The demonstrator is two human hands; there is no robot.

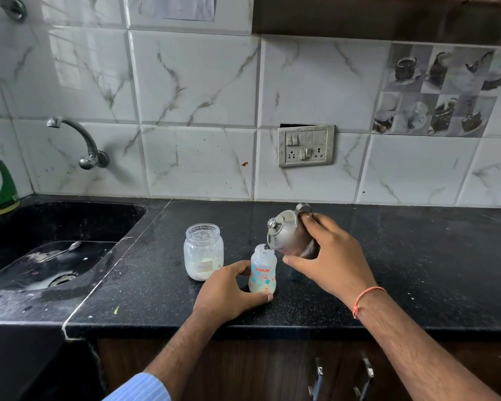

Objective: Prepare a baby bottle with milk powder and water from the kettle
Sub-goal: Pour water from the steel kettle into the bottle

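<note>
The left hand (229, 287) hugs the baby bottle (262, 270) on the black bench (417, 270); at 1 o'clock, the right hand (330, 256) grips the tipped kettle (287, 233).

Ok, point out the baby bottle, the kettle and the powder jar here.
baby bottle (262, 274): head view, on its printed body.
kettle (284, 230): head view, on its steel side below the lid.
powder jar (203, 253): head view, on its clear wall.
</note>
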